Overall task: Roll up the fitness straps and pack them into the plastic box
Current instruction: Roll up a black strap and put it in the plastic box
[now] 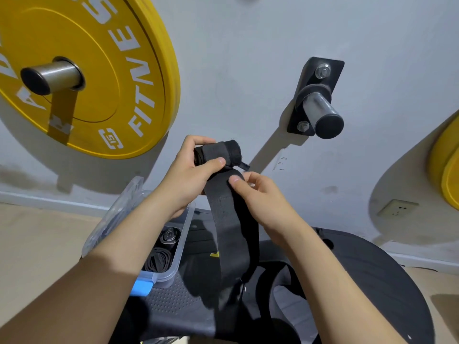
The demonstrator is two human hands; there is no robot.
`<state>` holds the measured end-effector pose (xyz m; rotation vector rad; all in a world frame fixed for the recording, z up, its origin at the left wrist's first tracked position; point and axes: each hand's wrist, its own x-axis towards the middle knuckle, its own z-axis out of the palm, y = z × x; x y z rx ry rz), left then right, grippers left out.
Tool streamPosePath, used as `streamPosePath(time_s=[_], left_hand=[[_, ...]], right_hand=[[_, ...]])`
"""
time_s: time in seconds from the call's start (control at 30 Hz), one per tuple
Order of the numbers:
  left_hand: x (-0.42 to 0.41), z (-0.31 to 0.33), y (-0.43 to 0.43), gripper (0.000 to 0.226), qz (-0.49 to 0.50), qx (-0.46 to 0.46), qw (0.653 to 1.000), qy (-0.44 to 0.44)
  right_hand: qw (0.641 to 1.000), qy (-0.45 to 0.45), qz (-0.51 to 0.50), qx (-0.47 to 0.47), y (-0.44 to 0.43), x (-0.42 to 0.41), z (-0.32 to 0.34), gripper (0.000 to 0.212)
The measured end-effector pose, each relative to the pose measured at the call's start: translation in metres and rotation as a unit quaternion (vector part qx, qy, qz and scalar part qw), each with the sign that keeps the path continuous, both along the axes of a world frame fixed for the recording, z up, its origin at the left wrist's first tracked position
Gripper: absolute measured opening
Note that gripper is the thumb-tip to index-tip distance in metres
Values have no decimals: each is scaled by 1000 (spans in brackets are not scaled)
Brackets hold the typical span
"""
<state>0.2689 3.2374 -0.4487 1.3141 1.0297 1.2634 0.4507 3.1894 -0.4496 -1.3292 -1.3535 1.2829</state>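
Dimpled dark bench pad (173,297) nearest; clear plastic box (179,252) on its left edge holds rolled black straps (159,259). Above — black woven strap (232,234), flat tail hanging, rolled end fuzzy-edged. Left hand (191,175) closed around the roll; right hand (258,194) pinches the tail just below. Beyond, yellow weight plate (99,70) on the wall, lettered "FITNE".

Head view: we look forward and down, close over the hands, the wall (248,45) filling the twelve o'clock side.
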Motion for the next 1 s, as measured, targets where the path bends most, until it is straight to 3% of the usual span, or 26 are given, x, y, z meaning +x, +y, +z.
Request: streamPosePath(time_s=[0.1, 0.27, 0.47, 0.5, 0.57, 0.63, 0.73, 0.8, 0.9, 0.97, 1.0], left_hand=[[-7, -2, 4, 33, 14, -29, 999, -26], [-18, -1, 7, 27, 19, -30, 999, -9], [-29, -4, 5, 39, 1, 27, 986, 163], [-31, -5, 5, 39, -10, 38, 981, 190], [-32, -8, 4, 42, -37, 55, 969, 237], [-30, -10, 2, 45, -71, 47, 968, 234], [-25, -11, -3, 46, -162, 27, 963, 215], [-18, -10, -9, 44, -213, 8, 957, 196], [-7, -13, -11, 42, -210, -47, 967, 133], [-3, -14, -12, 49, -210, -43, 970, 111], [-2, -14, -13, 40, -212, -26, 969, 123]], right_hand=[[997, -12, 44, -63, -4, 9, -2, 19], [989, -131, -54, -47, -1, 14, -9, 27], [973, -210, -99, -3, -3, 19, -3, 30], [974, -197, -111, 5, -3, 22, -1, 26], [988, -90, -127, 10, -4, 26, 5, 8], [994, 25, -106, 12, -5, 30, 10, 15], [988, 134, -71, 37, -5, 32, 17, 6], [984, 157, -71, 46, -4, 31, 17, 16], [984, 153, -72, 60, -3, 27, 16, 14], [983, 155, -77, 65, -2, 26, 15, 13], [983, 155, -80, 66, 0, 27, 14, 12]])
